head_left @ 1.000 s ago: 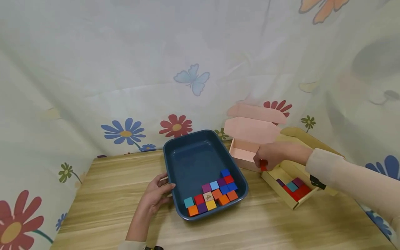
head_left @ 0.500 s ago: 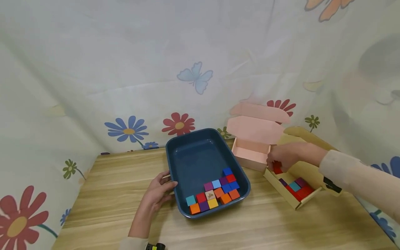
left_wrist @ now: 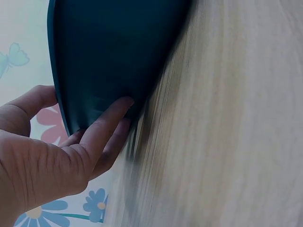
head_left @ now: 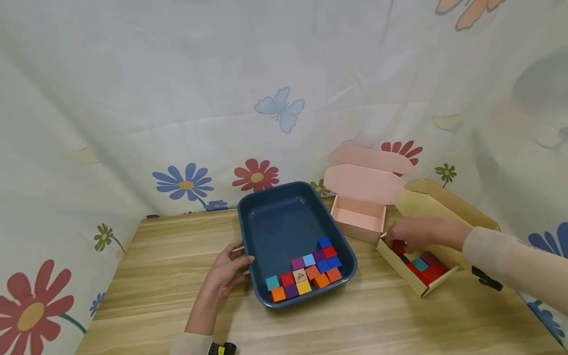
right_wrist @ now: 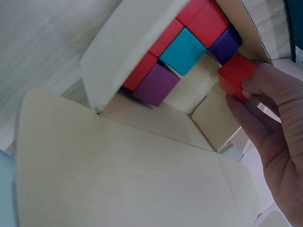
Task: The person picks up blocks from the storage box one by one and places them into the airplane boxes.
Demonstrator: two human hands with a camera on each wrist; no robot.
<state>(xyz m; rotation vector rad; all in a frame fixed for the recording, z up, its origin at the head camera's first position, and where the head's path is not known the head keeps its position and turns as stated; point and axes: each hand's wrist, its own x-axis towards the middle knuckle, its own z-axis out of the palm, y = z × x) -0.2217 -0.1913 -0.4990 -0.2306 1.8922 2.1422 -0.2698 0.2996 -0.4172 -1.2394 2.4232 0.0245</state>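
My right hand (head_left: 412, 234) pinches a red cube (right_wrist: 235, 75) between thumb and fingers. The cube is inside the yellow cardboard box (head_left: 401, 270), close to a dark purple block (right_wrist: 226, 45). Also in that box are a teal block (right_wrist: 183, 51), a purple block (right_wrist: 157, 85) and several red blocks (right_wrist: 208, 21). On the left, my left hand (head_left: 225, 271) holds the near-left edge of a dark blue tray (head_left: 246, 231), thumb on the rim and fingers against the outer wall. Several coloured cubes (head_left: 303, 287) lie in the tray's near end, one plain wooden with a 4.
A pink cardboard box (head_left: 357, 231) with its lid up stands between the tray and the yellow box. The yellow box's raised lid (head_left: 443, 209) leans back behind my right wrist. A flowered cloth (head_left: 199, 123) hangs behind the wooden table (head_left: 168, 266).
My right hand has carried the red cube from beside the pink box rightward and down into the yellow box. My left hand stays at the tray's edge. The head view has shifted slightly.
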